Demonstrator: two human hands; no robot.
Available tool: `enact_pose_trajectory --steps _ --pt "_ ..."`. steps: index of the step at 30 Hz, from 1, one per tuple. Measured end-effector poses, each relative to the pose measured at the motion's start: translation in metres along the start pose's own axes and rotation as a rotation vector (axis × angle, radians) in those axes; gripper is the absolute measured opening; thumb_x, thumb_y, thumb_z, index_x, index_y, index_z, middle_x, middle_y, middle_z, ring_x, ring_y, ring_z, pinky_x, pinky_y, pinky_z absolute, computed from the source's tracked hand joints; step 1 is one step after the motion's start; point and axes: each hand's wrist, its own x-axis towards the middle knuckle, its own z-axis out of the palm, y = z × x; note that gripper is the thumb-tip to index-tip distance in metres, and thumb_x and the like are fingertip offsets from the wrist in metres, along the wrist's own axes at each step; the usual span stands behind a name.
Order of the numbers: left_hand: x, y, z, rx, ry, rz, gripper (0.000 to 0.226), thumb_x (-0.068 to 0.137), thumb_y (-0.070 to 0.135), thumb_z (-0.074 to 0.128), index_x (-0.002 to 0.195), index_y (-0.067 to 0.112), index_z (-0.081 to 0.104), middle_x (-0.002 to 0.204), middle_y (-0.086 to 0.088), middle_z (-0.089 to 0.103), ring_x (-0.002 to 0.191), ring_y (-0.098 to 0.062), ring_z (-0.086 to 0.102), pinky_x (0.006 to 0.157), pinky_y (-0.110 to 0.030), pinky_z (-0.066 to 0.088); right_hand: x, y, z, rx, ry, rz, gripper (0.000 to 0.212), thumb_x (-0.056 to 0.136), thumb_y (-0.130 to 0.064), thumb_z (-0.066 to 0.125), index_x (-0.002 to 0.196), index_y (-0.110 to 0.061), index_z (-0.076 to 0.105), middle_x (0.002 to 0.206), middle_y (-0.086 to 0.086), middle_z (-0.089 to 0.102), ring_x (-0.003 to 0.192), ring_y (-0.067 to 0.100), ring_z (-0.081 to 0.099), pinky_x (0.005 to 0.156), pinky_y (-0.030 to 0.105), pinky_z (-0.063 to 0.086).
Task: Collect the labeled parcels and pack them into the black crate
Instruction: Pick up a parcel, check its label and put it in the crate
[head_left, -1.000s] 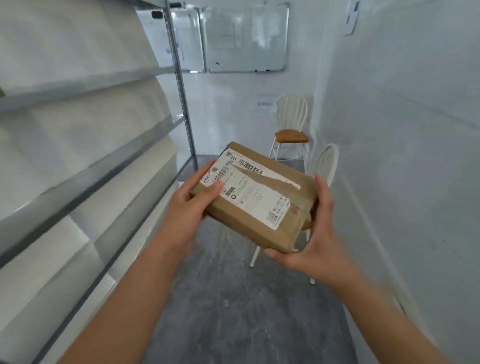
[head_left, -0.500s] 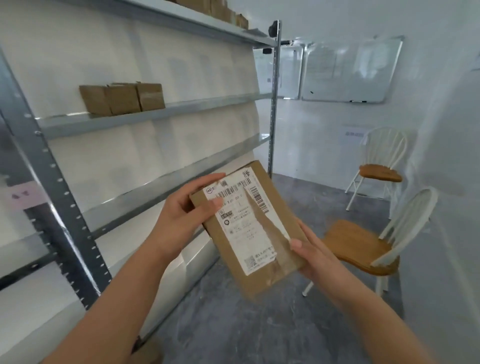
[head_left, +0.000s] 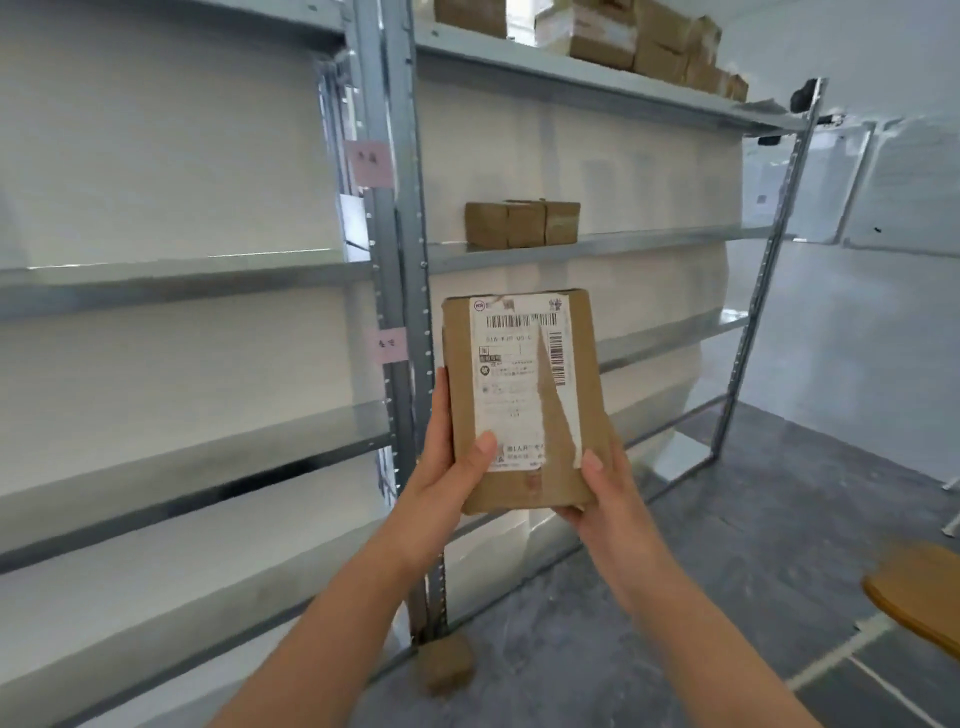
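A brown cardboard parcel (head_left: 524, 400) with a white shipping label and a strip of brown tape stands upright in front of me, label facing the camera. My left hand (head_left: 447, 462) grips its lower left edge, thumb on the label. My right hand (head_left: 605, 488) holds its lower right corner, thumb on the front. Several small brown boxes (head_left: 522, 223) sit in a row on a middle shelf behind it. More parcels (head_left: 639, 47) are stacked on the top shelf. The black crate is out of view.
Grey metal shelving (head_left: 405, 260) runs along the white wall on the left, with pink tags on its upright. A small brown box (head_left: 447, 662) lies on the grey floor at the upright's foot. A wooden chair seat (head_left: 919, 597) juts in at the right edge.
The view has swung left from the aisle and chairs onto the shelving. The parcel has turned from tilted to upright, and both hands have shifted down to its lower edge.
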Motion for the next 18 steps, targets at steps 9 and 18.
enact_pose_trajectory --steps 9,18 --pt "-0.174 0.054 -0.170 0.023 0.464 0.006 0.065 0.088 0.051 0.053 0.143 0.054 0.019 0.142 0.018 0.048 0.128 -0.010 0.051 0.101 -0.039 0.047 -0.031 0.052 0.221 -0.042 -0.418 0.074 0.088 0.058 -0.083 0.057 0.136 -0.054 0.028 0.135 -0.029 0.047 0.124 -0.009 0.044 0.096 0.020 0.038" --pt "-0.337 0.106 -0.295 0.178 0.918 0.062 0.061 0.090 0.044 0.054 0.143 0.053 0.023 0.141 0.016 0.049 0.126 -0.008 0.051 0.092 -0.025 0.051 -0.057 0.097 0.435 -0.064 -0.939 0.060 0.083 0.069 -0.085 0.039 0.136 -0.064 -0.005 0.146 -0.043 0.012 0.135 -0.015 0.022 0.109 0.029 0.025"
